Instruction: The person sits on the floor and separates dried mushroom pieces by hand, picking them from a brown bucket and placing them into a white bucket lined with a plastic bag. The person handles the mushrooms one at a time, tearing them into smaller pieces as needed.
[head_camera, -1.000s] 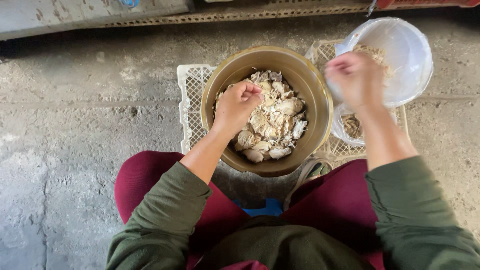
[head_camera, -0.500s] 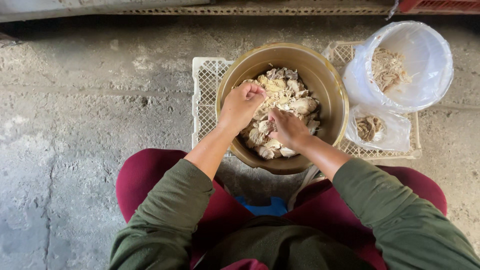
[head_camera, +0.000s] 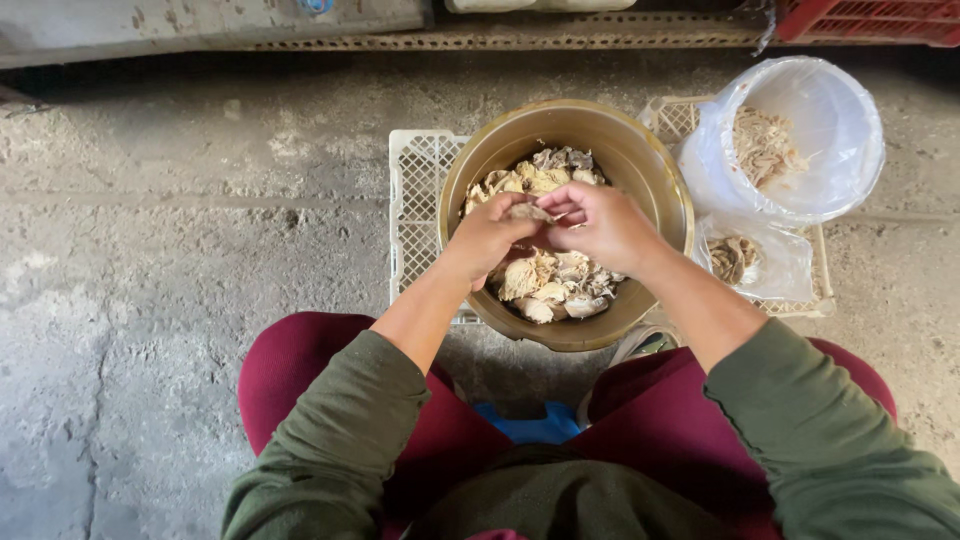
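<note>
A round brass-coloured bowl (head_camera: 660, 190) stands on a white plastic crate (head_camera: 415, 215) and holds several pale cooked meat pieces (head_camera: 555, 285). Over the bowl's middle, my left hand (head_camera: 490, 240) and my right hand (head_camera: 600, 225) meet, both pinching one meat piece (head_camera: 528, 211) between their fingers. To the right, a clear plastic bag (head_camera: 835, 140) lies open with shredded meat (head_camera: 762, 145) inside it.
A smaller clear bag (head_camera: 745, 260) with more shreds lies below the big bag on the crate. Rough concrete floor (head_camera: 180, 250) spreads to the left. A red crate (head_camera: 870, 20) sits at the top right. My maroon-clad knees (head_camera: 300, 370) flank the bowl.
My right hand came back from the bag on the right to the bowl. Both hands now grip one meat piece together above the bowl.
</note>
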